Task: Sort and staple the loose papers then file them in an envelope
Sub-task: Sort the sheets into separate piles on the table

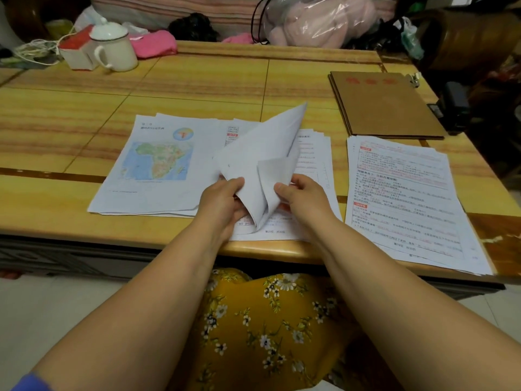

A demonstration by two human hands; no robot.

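Observation:
Three paper piles lie on the wooden table. The left pile (146, 176) shows a map of Africa on top. Over the middle pile (315, 165), a few white sheets (262, 153) are lifted and curled back, blank sides up. My left hand (222, 204) grips their lower left corner. My right hand (303, 196) pinches the folded lower edge from the right. A third pile (406, 198) of red-marked text pages lies at the right. Brown envelopes (383, 105) sit stacked beyond it. No stapler is visible.
A white lidded mug (115, 46) and a red-and-white box (76, 52) stand at the back left, with white cords and pink cloth (153, 43) nearby. Bags and clutter line the far edge. A metal clip (413, 80) lies by the envelopes. The table's front edge is close to my lap.

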